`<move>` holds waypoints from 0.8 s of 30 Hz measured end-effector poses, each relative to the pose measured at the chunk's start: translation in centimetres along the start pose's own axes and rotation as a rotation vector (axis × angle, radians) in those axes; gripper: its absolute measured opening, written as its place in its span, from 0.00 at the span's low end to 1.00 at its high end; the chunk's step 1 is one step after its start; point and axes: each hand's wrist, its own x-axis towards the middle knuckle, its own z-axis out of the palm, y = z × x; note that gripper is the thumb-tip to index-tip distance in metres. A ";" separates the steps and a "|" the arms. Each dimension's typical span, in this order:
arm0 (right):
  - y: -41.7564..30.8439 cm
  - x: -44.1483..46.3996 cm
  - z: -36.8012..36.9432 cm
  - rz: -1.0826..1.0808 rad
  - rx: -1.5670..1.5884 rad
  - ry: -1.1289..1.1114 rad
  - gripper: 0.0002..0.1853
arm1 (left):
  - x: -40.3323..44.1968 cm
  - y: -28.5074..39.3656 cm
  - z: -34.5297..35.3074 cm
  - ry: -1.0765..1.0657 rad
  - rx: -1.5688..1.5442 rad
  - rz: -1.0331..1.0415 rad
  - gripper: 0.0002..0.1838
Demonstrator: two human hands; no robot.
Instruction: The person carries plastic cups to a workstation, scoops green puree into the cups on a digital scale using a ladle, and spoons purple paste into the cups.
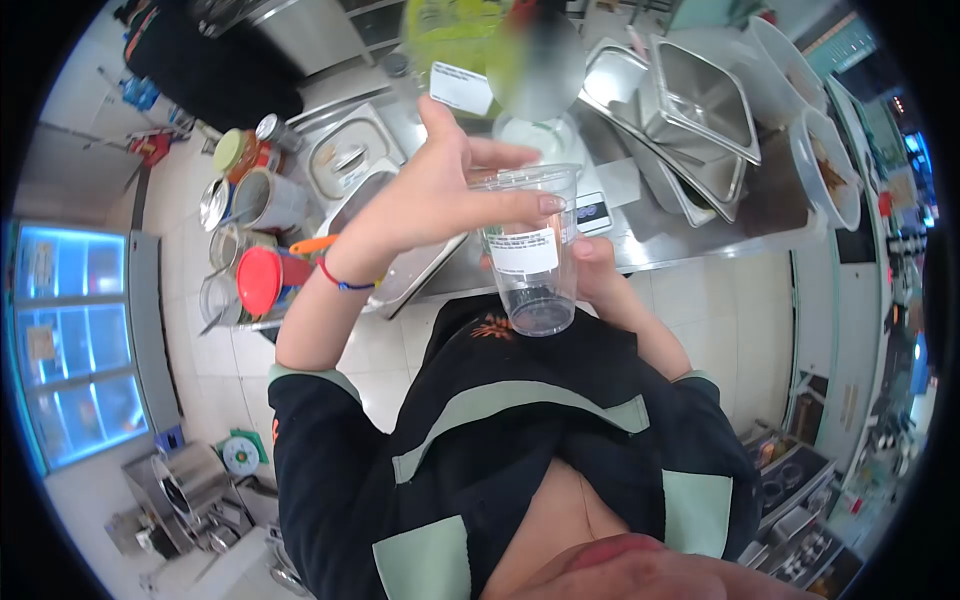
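A clear plastic cup (538,285) with a white printed label hangs tilted in front of my apron. My left hand (450,190), with a colourful string bracelet on its wrist, is closed around the cup near its rim. Lower on the cup's side, my right hand (597,268) grips it, its fingers mostly hidden behind the plastic. Just beyond the cup lies a small device with a dark display (592,212). A bright lime-green item (440,40) bearing a white label stands past my left hand; its kind is blurred.
Stacked steel pans (700,100) stand on the steel counter (650,248) at right, beside clear tubs (830,170). At left are lidded steel containers (350,150), several jars and a red-lidded tub (262,282). A person in dark clothes (210,60) stands at the far left.
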 end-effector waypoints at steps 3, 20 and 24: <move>0.3 1.7 -0.4 0.034 -0.078 -0.145 0.52 | -1.7 0.2 -1.5 0.131 0.143 -0.029 0.54; 6.5 16.2 10.6 -0.984 -1.587 -0.376 0.16 | -2.6 -18.8 -24.1 0.936 1.022 -0.096 0.43; 12.6 23.8 10.6 -1.082 -1.410 -0.454 0.10 | -4.1 -18.4 -25.8 0.825 1.019 -0.417 0.40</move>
